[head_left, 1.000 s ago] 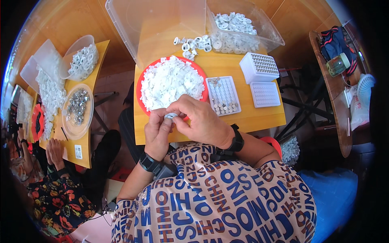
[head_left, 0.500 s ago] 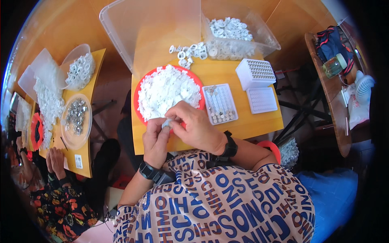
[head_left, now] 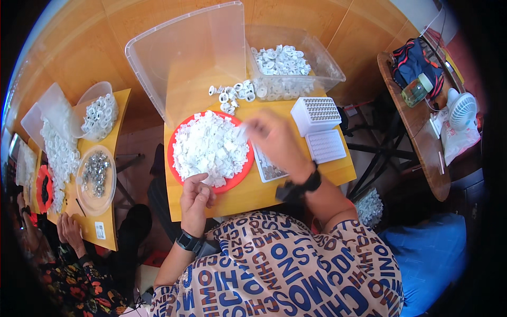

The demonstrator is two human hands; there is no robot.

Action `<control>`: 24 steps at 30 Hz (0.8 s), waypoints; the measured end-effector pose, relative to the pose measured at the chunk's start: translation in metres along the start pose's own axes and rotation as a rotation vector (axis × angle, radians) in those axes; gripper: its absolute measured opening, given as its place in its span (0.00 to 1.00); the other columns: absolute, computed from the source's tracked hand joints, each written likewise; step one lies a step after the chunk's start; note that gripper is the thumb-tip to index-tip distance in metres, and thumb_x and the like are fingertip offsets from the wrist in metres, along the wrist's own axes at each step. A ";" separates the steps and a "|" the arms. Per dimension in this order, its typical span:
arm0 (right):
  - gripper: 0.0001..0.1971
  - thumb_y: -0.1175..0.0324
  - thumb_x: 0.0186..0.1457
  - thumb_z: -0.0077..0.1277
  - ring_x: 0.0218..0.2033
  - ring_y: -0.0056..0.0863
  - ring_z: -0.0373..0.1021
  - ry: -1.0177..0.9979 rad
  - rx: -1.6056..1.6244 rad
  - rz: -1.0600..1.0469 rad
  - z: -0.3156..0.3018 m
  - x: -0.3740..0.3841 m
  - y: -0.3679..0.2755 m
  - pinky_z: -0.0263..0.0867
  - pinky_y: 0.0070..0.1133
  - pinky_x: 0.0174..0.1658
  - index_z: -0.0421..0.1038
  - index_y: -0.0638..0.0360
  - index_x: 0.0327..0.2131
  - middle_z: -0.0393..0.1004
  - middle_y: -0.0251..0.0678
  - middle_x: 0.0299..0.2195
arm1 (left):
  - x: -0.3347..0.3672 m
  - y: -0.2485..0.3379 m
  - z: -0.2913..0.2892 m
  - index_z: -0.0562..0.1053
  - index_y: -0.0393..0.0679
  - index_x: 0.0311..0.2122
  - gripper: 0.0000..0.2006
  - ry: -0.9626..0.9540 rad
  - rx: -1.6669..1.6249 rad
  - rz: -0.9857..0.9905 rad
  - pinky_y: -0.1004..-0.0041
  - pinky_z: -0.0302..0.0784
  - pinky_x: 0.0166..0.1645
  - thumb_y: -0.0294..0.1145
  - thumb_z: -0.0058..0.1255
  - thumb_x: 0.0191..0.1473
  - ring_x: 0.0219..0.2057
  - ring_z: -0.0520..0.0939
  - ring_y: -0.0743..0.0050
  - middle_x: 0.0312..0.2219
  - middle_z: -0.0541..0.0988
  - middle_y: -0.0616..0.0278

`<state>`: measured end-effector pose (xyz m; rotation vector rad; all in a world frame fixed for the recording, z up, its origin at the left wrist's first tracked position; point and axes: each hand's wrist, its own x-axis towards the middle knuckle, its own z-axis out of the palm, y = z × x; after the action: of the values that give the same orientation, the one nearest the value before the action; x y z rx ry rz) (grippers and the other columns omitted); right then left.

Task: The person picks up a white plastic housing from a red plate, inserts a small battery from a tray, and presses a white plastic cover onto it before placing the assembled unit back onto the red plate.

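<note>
My left hand [head_left: 196, 203] is curled at the near edge of the red round tray [head_left: 171, 158], thumb and forefinger close together; whatever lies inside the fingers is hidden. The tray carries a heap of small white plastic pieces [head_left: 211, 145]. Over the tray's right edge, my right hand [head_left: 272, 138] is smeared by motion, fingers bent together, with a small white piece [head_left: 243, 132] blurred at the fingertips. Beneath that hand, a white pocketed tray [head_left: 265, 171] with small round metallic discs is partly covered.
Behind stand a clear bin [head_left: 322, 79] of white parts, an upright clear lid [head_left: 185, 58] and loose white rings [head_left: 232, 95]. At right are a filled white block [head_left: 316, 117] and pocketed tray [head_left: 326, 146]. A co-worker's hands [head_left: 71, 232] rest on the left table [head_left: 108, 232].
My hands have parted. The right has swung up and away over the tray's right edge with the small piece; the left stays low and curled. The whole view has shifted a little.
</note>
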<state>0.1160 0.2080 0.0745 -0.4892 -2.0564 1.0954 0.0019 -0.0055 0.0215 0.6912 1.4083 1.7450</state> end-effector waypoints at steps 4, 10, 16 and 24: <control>0.08 0.77 0.52 0.50 0.29 0.17 0.69 0.399 -0.009 0.031 -0.067 0.064 0.024 0.67 0.18 0.35 0.72 0.64 0.37 0.75 0.32 0.30 | 0.000 -0.004 -0.003 0.68 0.41 0.46 0.11 -0.069 0.049 -0.024 0.81 0.65 0.29 0.30 0.41 0.59 0.24 0.71 0.82 0.24 0.72 0.67; 0.07 0.76 0.52 0.51 0.30 0.18 0.70 0.363 -0.077 -0.044 -0.077 0.057 0.027 0.67 0.18 0.36 0.72 0.65 0.36 0.75 0.33 0.29 | -0.002 -0.003 -0.003 0.69 0.41 0.45 0.10 -0.078 0.042 -0.066 0.82 0.65 0.30 0.30 0.40 0.59 0.24 0.71 0.83 0.23 0.72 0.67; 0.06 0.72 0.51 0.52 0.26 0.29 0.73 -0.018 -0.246 0.152 -0.050 0.011 0.038 0.68 0.22 0.32 0.73 0.66 0.32 0.76 0.42 0.24 | -0.002 -0.001 -0.002 0.68 0.41 0.45 0.10 -0.111 0.065 -0.091 0.82 0.63 0.30 0.29 0.38 0.60 0.24 0.68 0.84 0.23 0.70 0.69; 0.08 0.70 0.50 0.53 0.26 0.30 0.74 -0.241 -0.328 0.164 -0.047 0.012 0.041 0.68 0.23 0.31 0.73 0.65 0.32 0.76 0.41 0.25 | 0.001 -0.007 -0.006 0.70 0.43 0.44 0.09 -0.085 0.038 -0.137 0.82 0.64 0.30 0.30 0.40 0.60 0.24 0.69 0.84 0.24 0.72 0.69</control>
<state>0.1435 0.2641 0.0631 -0.7286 -2.4624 0.9491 -0.0020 -0.0078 0.0131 0.6655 1.4005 1.5691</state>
